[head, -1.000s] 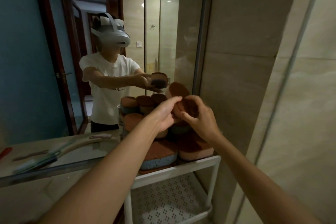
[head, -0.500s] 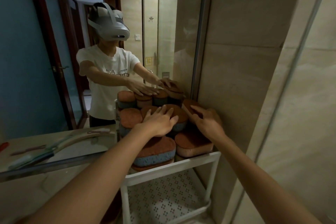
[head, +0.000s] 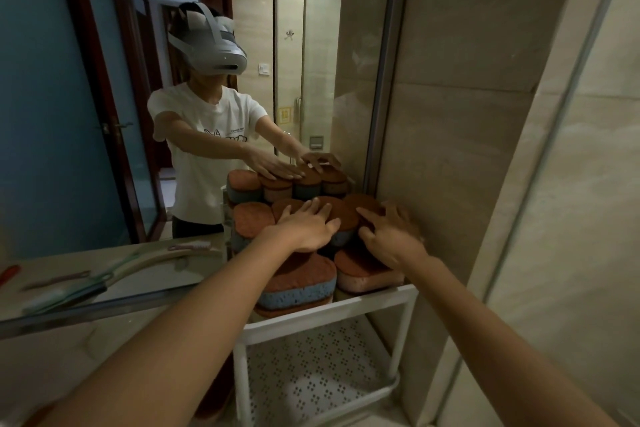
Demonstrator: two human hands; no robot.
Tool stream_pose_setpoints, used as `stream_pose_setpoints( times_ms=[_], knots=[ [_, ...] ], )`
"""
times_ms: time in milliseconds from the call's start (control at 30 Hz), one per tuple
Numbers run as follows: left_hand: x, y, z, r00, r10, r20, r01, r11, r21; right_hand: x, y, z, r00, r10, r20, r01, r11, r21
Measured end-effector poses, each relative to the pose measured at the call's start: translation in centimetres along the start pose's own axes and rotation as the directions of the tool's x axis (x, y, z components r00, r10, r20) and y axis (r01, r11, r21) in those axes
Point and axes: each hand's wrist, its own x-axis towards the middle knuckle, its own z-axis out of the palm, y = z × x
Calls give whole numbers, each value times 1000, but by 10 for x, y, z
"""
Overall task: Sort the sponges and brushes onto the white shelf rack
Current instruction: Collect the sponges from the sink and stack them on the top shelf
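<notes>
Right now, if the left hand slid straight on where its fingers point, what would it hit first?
The left hand lies flat on the stacked sponges, fingers toward the mirror. It would probably meet the mirror glass first, though depth is unclear.

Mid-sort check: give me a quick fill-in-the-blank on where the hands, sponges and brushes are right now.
1. The left hand and the right hand both rest on sponges stacked on the ___ tier of the white shelf rack.
2. The front-left sponge has an orange top and a ___ body.
3. The brushes lie to the ___ of the rack.

Missing words: top; blue; left.
</notes>
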Motion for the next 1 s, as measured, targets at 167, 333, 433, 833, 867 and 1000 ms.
stream_pose_setpoints(
  times_ms=[167, 333, 433, 833, 867, 1000],
  knots=[
    [-10, 1, -15, 978, -28, -205, -56, 918, -393, -11, -20, -17, 983, -25, -184, 65, 975, 215],
    [-83, -22, -23, 774, -258, -578, -170, 795, -583, -54, -78, 0, 870, -81, -486, 270, 904, 332],
    [-136, -58, 8, 671, -440, -597, -105, 740, -664, -89, -126, 33, 846, -122, -520, 382, 818, 429],
    [-243, -168, 271, 672, -723, 160, 647, 468, -602, -205, -158, 297, 754, -306, 581, 80, 921, 381],
    [-244, -172, 283, 665, -715, 213, 683, 468, -560, -207, -154, 313, 703, -290, 650, 60, 934, 351],
    [-229, -196, 316, 680, -674, 288, 709, 506, -491, -197, -156, 351, 610, -238, 756, 48, 963, 265]
  ],
)
